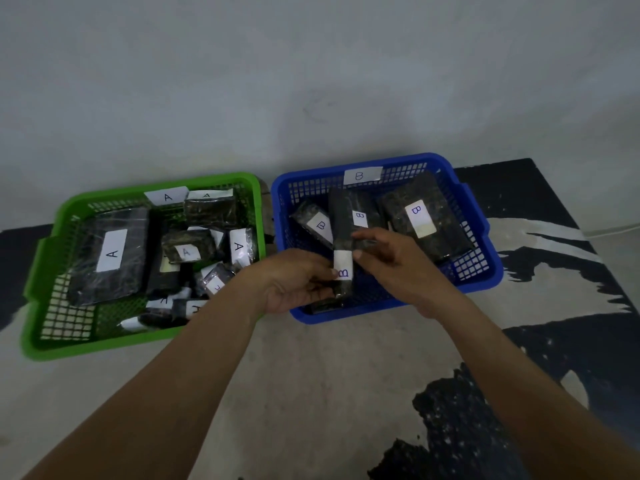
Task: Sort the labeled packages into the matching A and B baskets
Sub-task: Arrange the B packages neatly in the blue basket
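A green basket [45, 268] tagged A sits at the left with several dark packages labelled A, the largest [110, 254] lying flat. To its right a blue basket [485, 268] tagged B holds dark packages labelled B, one large [420, 216] at its right side. Over the blue basket's front left, both hands hold a long narrow dark package labelled B [342, 244]. My left hand [294, 282] grips its near end from the left. From the right, my right hand [391, 258] pinches its middle with thumb and fingers.
Both baskets stand on a pale floor against a grey wall. Black painted patches [554, 358] cover the floor to the right and near front. A narrow gap separates the two baskets.
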